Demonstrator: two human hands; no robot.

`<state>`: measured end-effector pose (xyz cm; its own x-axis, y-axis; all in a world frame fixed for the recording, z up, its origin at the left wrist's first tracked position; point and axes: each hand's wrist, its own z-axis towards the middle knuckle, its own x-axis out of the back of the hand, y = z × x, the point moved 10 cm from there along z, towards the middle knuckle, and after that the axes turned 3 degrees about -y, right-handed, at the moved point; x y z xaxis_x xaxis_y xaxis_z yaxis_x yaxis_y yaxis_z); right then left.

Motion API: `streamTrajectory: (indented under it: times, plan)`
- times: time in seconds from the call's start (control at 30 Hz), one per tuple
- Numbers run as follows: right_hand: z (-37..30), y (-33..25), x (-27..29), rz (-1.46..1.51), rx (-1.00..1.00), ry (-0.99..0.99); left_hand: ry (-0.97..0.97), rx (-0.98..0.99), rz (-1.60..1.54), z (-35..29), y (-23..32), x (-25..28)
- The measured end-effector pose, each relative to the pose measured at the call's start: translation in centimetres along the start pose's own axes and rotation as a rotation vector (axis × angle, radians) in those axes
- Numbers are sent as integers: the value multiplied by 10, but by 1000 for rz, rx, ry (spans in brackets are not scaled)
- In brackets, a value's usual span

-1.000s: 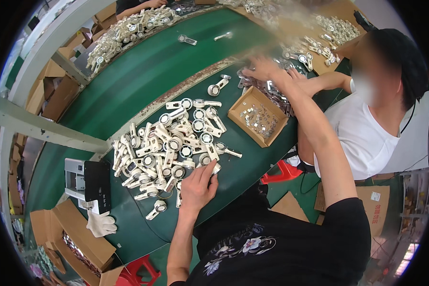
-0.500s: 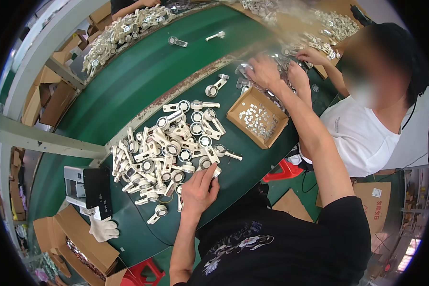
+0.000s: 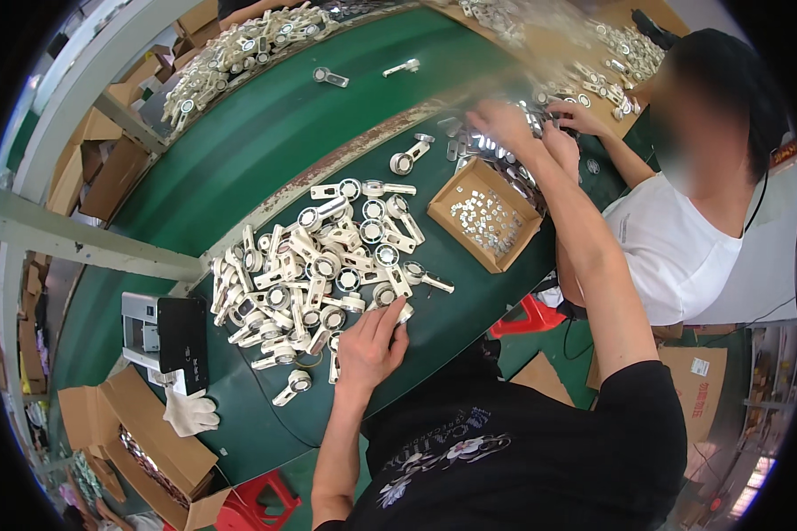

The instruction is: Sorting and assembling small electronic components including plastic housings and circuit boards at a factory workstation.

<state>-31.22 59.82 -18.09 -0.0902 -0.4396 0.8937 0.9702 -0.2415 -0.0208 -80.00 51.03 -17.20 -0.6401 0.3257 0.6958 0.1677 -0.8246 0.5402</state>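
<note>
My left hand point(image 3: 370, 343) rests at the near edge of a heap of white plastic handle parts with round ringed heads point(image 3: 314, 274) on the green table point(image 3: 266, 142). Its fingertips pinch one of these white parts point(image 3: 404, 311). My right arm stretches far across the table. My right hand point(image 3: 503, 122) lies palm down on a patch of small shiny metal pieces point(image 3: 469, 146) just beyond an open cardboard box point(image 3: 485, 215) of small silvery bits. Its fingers are curled down, and what they hold is hidden.
A person in a white shirt point(image 3: 673, 248) sits at the right, a hand point(image 3: 574, 117) next to mine. More white parts point(image 3: 239, 53) are piled at the far left. A grey device point(image 3: 164, 332), a white glove point(image 3: 190, 411), cardboard boxes point(image 3: 150, 442) and red stools point(image 3: 527, 314) stand nearby.
My right hand has shifted slightly over the shiny pieces. My left hand stays at the edge of the heap.
</note>
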Motion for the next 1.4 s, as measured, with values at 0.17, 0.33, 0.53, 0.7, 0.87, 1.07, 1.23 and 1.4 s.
streamTrajectory:
  times: [0.17,0.33,0.53,0.7,0.87,1.07,1.23,1.4]
  plan:
    - [11,11,22,68,-31,100,-1,-16,-2,-2,3,3]
    - [23,7,71,192,-35,252,-63,-13,30,-4,-1,0]
    - [-13,-94,120,642,-261,225,-47,-7,120,-5,-14,11]
    - [-103,-259,148,726,-9,-39,-45,-63,74,-8,-13,20]
    - [-196,-342,115,763,280,-94,75,-24,162,-37,-2,44]
    - [-212,-357,86,563,427,-42,139,86,294,-76,4,56]
    - [-178,-361,84,487,523,110,218,161,469,-91,9,59]
    - [-175,-357,80,452,511,78,223,55,131,-159,55,51]
